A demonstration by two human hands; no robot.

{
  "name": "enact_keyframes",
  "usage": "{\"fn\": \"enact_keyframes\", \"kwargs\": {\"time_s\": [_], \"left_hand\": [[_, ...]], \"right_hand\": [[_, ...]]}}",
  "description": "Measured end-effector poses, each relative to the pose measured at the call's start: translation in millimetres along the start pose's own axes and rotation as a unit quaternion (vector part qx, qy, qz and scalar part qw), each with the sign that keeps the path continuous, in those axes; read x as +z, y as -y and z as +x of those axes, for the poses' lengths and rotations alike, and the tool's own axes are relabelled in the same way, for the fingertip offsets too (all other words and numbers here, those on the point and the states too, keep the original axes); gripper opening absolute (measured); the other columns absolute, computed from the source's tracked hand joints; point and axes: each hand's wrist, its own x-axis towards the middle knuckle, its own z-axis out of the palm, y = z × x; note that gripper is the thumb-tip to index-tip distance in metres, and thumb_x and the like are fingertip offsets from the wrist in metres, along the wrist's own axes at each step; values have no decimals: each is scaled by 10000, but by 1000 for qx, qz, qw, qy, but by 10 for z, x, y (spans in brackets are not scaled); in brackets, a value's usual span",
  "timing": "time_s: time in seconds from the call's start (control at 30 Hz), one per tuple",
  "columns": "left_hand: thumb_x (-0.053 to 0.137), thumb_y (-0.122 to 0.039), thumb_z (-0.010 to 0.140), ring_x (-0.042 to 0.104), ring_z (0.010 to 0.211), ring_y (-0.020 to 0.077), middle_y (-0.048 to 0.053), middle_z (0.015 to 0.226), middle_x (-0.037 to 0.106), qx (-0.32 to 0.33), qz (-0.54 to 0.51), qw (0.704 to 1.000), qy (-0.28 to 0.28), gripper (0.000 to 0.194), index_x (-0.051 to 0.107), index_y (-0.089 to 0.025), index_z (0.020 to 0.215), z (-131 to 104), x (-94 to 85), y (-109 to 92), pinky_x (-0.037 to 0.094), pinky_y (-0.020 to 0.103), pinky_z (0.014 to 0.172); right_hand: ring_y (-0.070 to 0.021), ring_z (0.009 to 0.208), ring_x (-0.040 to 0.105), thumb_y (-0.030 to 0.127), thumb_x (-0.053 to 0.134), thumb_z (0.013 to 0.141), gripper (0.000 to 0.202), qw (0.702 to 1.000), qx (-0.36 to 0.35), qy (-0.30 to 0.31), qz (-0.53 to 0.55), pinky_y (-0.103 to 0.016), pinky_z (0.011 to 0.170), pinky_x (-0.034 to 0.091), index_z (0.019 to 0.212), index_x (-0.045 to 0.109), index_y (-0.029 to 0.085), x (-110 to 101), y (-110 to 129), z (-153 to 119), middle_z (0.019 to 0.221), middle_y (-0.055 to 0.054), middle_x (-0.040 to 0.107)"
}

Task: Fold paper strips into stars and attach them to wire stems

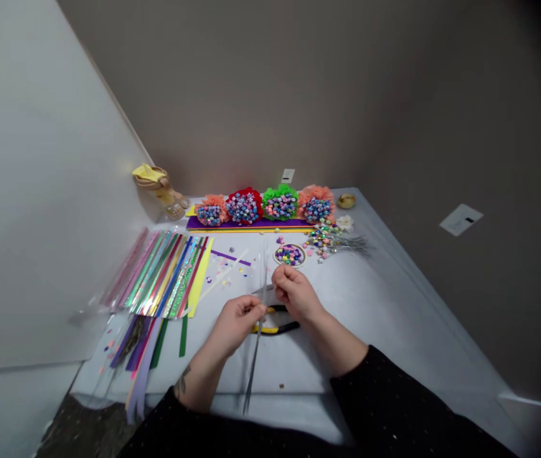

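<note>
My left hand (pixel 241 320) is closed in a pinch around a bundle of thin silver wires (pixel 251 375), which runs upright past the fingertips and hangs down toward the table's front edge. Just right of the wires' upper end, my right hand (pixel 295 291) has thumb and fingers pressed together; what they hold, if anything, I cannot make out. Beneath both hands lies a cutting tool with yellow and black handles (pixel 271 330), partly hidden. Beyond the right hand is a small dish (pixel 304 259) of colourful little beads or folded stars.
Flower-like tissue-paper bunches (pixel 244 207) with beaded centres line the table's back. Shiny paper strips (pixel 160 273) cover the left side. Bead-tipped wire stems (pixel 346 245) lie back right, near a small gold object (pixel 346 201). A sandal-like figure (pixel 160 191) stands back left.
</note>
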Motion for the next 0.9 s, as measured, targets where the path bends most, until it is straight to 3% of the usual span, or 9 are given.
{"fn": "enact_keyframes", "kwargs": {"time_s": [0.17,0.33,0.43,0.57,0.63,0.67,0.73,0.83,0.9], "left_hand": [[578,-408,739,324,445,70,-74,483,396,-7,35,999,-18,270,556,-149,670,-67,-110,-44,255,196,455],[522,-344,771,536,613,142,0,604,588,38,239,970,2,234,605,-157,657,-279,-476,-183,391,231,587],[477,-394,789,622,710,203,40,725,688,46,365,927,-73,297,671,-171,766,-310,-875,-245,451,268,643],[396,-356,845,655,923,287,118,973,722,2,534,818,-214,377,695,-170,979,-148,-1397,-312,479,348,788],[416,-329,843,634,993,324,192,1096,675,-16,578,770,-271,408,649,-116,1101,-57,-1484,-327,474,399,835],[431,-321,837,616,1034,330,219,1173,633,3,580,762,-289,432,618,-89,1150,-26,-1459,-325,465,414,867],[444,-322,832,602,1065,302,204,1250,593,61,533,798,-276,437,607,-91,1166,-1,-1273,-299,457,402,904],[461,-403,828,659,859,227,110,1017,713,79,335,933,-105,377,691,-156,996,-27,-771,-218,513,320,760],[538,-408,778,645,697,185,84,875,725,47,223,974,-17,358,696,-150,968,-45,-423,-161,499,271,627]], "right_hand": [[-38,411,315,328,712,673,277,993,-81,-68,53,-146,368,222,649,474,189,-135,91,88,528,82,419],[-24,431,310,257,704,665,307,974,-145,-130,116,-113,366,242,643,406,187,-327,231,178,568,89,385],[-20,441,323,275,712,654,335,969,-149,-144,133,-104,362,251,640,390,184,-392,259,230,597,81,412],[-25,427,318,281,739,639,328,978,-116,-126,119,-121,355,247,651,426,183,-329,178,237,578,79,414],[-28,417,304,315,742,649,331,983,-96,-112,105,-127,351,226,652,439,183,-268,123,221,556,80,403],[-30,413,298,334,740,655,332,986,-87,-104,97,-131,350,214,652,444,183,-240,101,210,545,80,399],[-34,408,291,364,733,666,331,991,-70,-85,76,-141,351,196,651,455,183,-192,69,184,532,77,405],[-41,405,289,391,719,678,330,997,-50,-50,35,-162,357,189,641,466,183,-133,26,135,531,66,427],[-45,398,282,407,708,687,332,999,-41,-26,0,-174,363,185,637,465,186,-99,-15,106,518,67,425]]}}
